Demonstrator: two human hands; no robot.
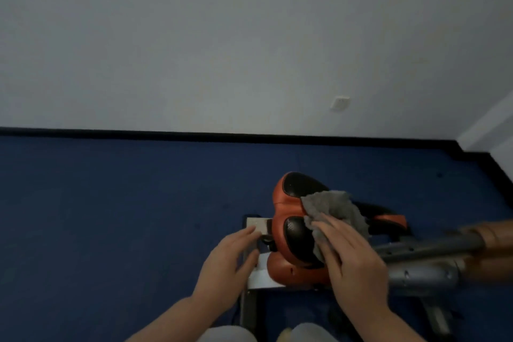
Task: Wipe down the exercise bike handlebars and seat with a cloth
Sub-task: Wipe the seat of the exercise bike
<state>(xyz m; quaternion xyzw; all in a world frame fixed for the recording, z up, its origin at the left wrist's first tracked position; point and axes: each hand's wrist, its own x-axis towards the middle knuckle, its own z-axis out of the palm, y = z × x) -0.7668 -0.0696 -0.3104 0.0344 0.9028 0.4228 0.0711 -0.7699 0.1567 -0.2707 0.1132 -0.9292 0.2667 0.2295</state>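
The right hand (352,261) is pressing a grey cloth (333,211) flat against the seat (291,230), fingers straight and spread over the fabric, not curled round it. The left hand (230,258) is lying open beside the seat's left edge, fingers relaxed and extended over a pale bracket (256,223) beneath the seat; whether it is touching the bracket or hovering just above cannot be told. The two hands are apart, with the seat's black-and-orange pad between them.

The cloth is covering the seat's middle and right portion, bunched loosely at its far edge. A grey frame tube (433,248) is running off to the right from under the seat. The bike is standing on blue floor (111,203) near a pale wall (222,36). No handlebars are identifiable in view.

Judgement: the seat-wiping step is under way. The next move is calling for the cloth to be swept across the uncovered black pads and orange edges, keeping pressure even, with the left hand steadying the seat.
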